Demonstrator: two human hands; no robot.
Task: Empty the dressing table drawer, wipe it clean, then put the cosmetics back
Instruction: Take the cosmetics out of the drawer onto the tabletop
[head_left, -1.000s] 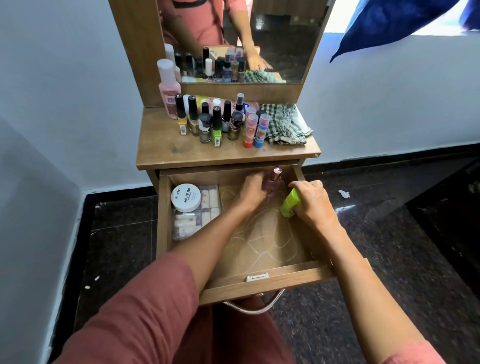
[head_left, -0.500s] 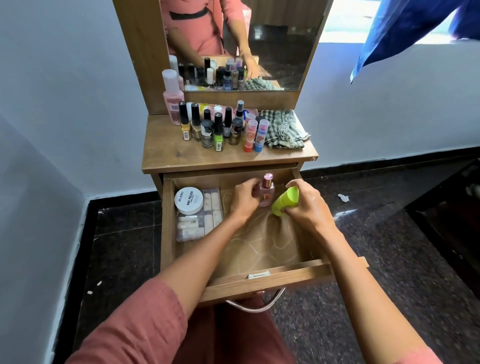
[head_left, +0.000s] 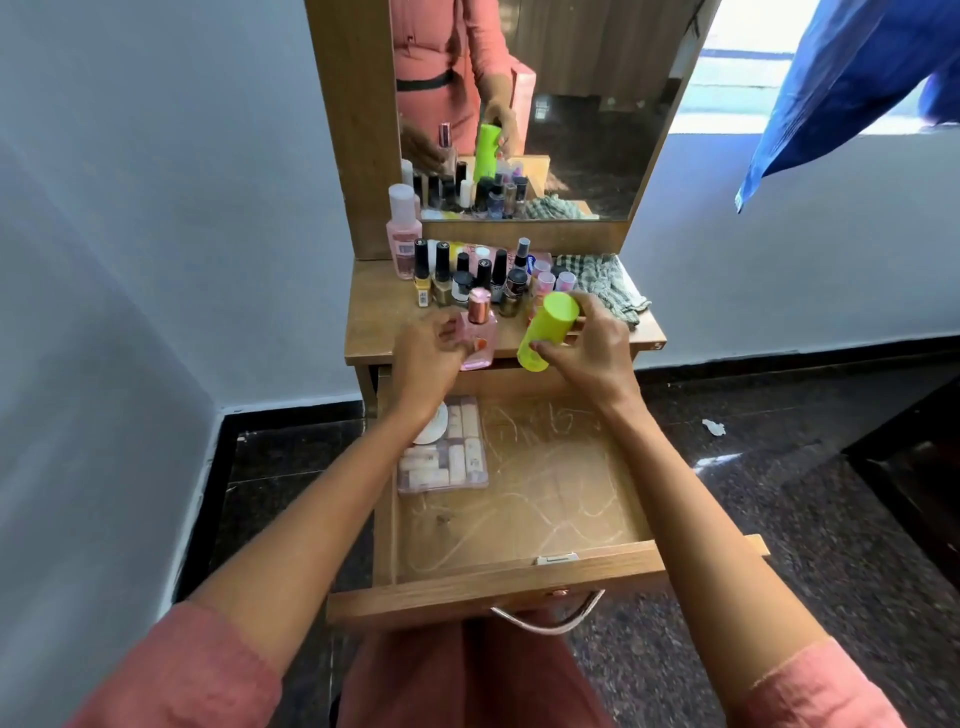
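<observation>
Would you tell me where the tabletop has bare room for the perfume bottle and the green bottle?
The tabletop is bare at its front left, bordered by the left edge, the tall pink bottle behind and the nail polish bottles to the right. The back middle is crowded; the checked cloth covers the back right.

Centre frame: lime-green bottle (head_left: 548, 330); next to it pink bottle (head_left: 480, 340), rose-gold cap. On desk (head_left: 384, 317), brown wood: cloth (head_left: 605, 283), green-and-white check. In drawer (head_left: 493, 587), liner (head_left: 561, 483) tan with pale looping lines. Lower corners: sleeves (head_left: 182, 675) salmon. Upper right: blue fabric (head_left: 841, 88). Floor (head_left: 805, 545) dark, speckled. Wall (head_left: 156, 208) pale grey-blue.
</observation>
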